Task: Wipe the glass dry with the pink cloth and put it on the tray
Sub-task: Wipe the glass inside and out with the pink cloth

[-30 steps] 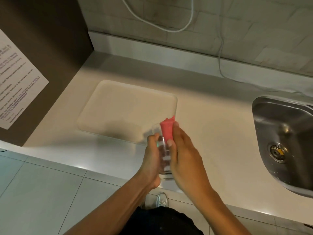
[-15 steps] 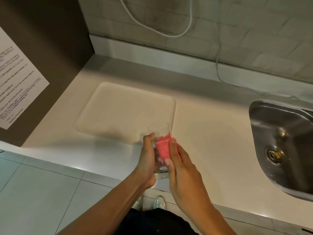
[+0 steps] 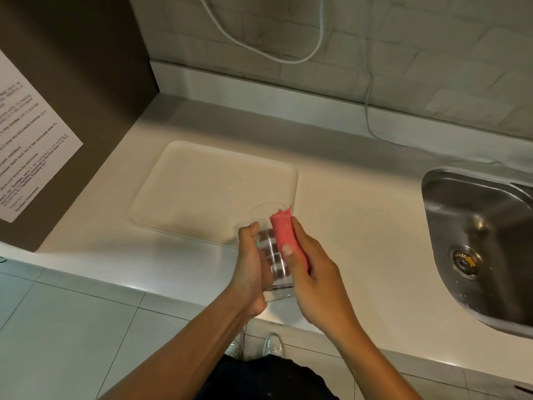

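Note:
A clear drinking glass (image 3: 269,252) is held in the air above the counter's front edge, tilted with its mouth away from me. My left hand (image 3: 251,269) grips its left side. My right hand (image 3: 314,272) presses the bunched pink cloth (image 3: 284,233) against the glass's right outer wall, the cloth reaching up to the rim. A pale rectangular tray (image 3: 202,186) lies flat on the counter just beyond the glass, with nothing on it.
A white countertop (image 3: 360,226) runs to a steel sink (image 3: 484,241) with a drain at the right. A dark panel with a printed paper notice (image 3: 28,145) stands at the left. A white cable (image 3: 369,90) hangs down the tiled back wall. Floor tiles lie below.
The pink cloth slid down the glass's side and has come back up toward the rim. Both hands with the glass stay in about the same place over the counter edge.

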The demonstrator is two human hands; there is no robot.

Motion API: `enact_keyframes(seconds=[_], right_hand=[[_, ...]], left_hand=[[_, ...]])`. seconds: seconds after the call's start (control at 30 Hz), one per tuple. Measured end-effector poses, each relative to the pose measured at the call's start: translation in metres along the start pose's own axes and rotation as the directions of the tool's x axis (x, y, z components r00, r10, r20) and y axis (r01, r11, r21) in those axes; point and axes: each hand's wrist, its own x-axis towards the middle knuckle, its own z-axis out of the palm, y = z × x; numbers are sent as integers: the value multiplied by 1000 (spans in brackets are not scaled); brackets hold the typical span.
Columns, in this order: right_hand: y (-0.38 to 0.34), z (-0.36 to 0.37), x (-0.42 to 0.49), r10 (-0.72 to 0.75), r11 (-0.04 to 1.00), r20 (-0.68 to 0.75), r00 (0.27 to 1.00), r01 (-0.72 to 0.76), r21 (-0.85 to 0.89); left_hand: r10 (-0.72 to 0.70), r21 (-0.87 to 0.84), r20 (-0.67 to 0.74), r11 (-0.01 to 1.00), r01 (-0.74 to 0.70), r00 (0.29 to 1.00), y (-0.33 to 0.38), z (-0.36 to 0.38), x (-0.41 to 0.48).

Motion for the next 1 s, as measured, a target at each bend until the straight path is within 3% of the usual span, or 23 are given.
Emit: enact_keyframes(seconds=[0.13, 0.3, 0.47, 0.67, 0.83, 1.0], right_hand=[[8, 9, -28, -70, 993, 58, 996, 75, -95], [5, 3, -5, -4, 998, 7, 1000, 4, -64], [6, 13, -30, -106, 975, 69, 992, 117, -190], [3, 3, -2, -16, 997, 13, 1000, 17, -79], [9, 13, -33, -109, 977, 99, 989, 125, -173], [12, 10, -16, 6, 997, 61, 998, -2, -75]], left_hand=[[15, -31, -20, 999, -15, 1000, 10, -8, 6], [-28, -11, 38, 1000, 28, 999, -7, -1, 2], [22, -59, 14, 998, -21, 1000, 12, -7, 9], [-52, -69, 86, 996, 58, 995, 4, 0, 5], [-1, -95, 25, 996, 3, 1000, 10, -15, 14], [-51, -54, 32, 997, 53, 998, 0, -8, 10]])
